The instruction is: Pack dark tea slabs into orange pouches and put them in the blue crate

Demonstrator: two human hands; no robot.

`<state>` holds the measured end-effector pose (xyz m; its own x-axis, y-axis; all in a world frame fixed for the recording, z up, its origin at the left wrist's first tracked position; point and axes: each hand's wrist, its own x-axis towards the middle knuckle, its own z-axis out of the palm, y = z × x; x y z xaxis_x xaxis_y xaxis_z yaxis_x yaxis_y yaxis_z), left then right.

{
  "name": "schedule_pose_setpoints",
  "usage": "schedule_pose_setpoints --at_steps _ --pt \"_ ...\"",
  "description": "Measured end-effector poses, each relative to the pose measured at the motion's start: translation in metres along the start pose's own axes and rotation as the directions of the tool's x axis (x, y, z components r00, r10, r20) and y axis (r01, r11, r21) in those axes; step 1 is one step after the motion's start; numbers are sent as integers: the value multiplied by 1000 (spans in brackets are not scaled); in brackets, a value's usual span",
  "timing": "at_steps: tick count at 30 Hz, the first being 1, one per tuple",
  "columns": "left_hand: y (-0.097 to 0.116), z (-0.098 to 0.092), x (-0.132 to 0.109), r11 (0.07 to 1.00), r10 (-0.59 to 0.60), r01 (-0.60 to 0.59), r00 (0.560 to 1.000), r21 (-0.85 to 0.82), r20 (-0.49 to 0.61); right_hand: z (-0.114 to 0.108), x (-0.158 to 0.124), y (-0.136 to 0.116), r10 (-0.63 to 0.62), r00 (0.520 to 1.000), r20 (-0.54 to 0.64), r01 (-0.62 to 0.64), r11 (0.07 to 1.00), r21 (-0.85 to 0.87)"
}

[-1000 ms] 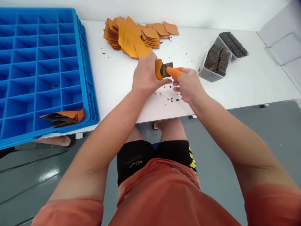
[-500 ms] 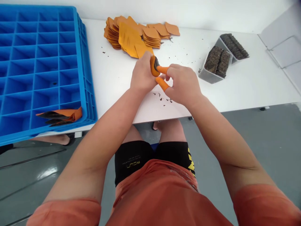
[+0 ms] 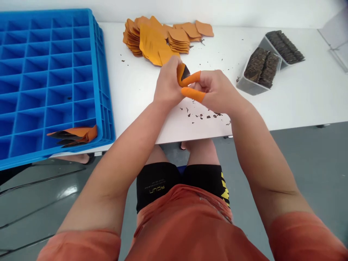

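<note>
My left hand (image 3: pixel 167 87) is closed around a small orange pouch (image 3: pixel 181 72) held above the white table (image 3: pixel 293 105). A dark flat piece (image 3: pixel 186 73) shows in the pouch's mouth. My right hand (image 3: pixel 214 90) meets it from the right, its thumb and forefinger in orange finger cots pinched at the pouch opening. Dark crumbs (image 3: pixel 203 116) lie on the table just below both hands.
A blue compartment crate (image 3: pixel 54 79) fills the left side, with filled orange pouches (image 3: pixel 76 135) in a near cell. A heap of empty orange pouches (image 3: pixel 160 36) lies at the back. Two clear trays of dark slabs (image 3: pixel 259 67) (image 3: pixel 284 47) stand at right.
The dark piece, mostly outside the pouch a second ago, now sits almost wholly inside it. My right hand has closed in against the left, fingers at the opening.
</note>
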<state>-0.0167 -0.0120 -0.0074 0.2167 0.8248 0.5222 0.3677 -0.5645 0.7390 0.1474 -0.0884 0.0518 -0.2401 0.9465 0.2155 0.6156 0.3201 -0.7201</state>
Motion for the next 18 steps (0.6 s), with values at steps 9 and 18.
schedule_pose_setpoints --at_steps 9,18 --pt "-11 8 -4 995 100 -100 995 -7 -12 31 11 38 -262 918 -299 175 942 -287" --pt "8 -27 -3 996 65 -56 988 -71 140 26 11 64 -301 889 -345 214 939 -269"
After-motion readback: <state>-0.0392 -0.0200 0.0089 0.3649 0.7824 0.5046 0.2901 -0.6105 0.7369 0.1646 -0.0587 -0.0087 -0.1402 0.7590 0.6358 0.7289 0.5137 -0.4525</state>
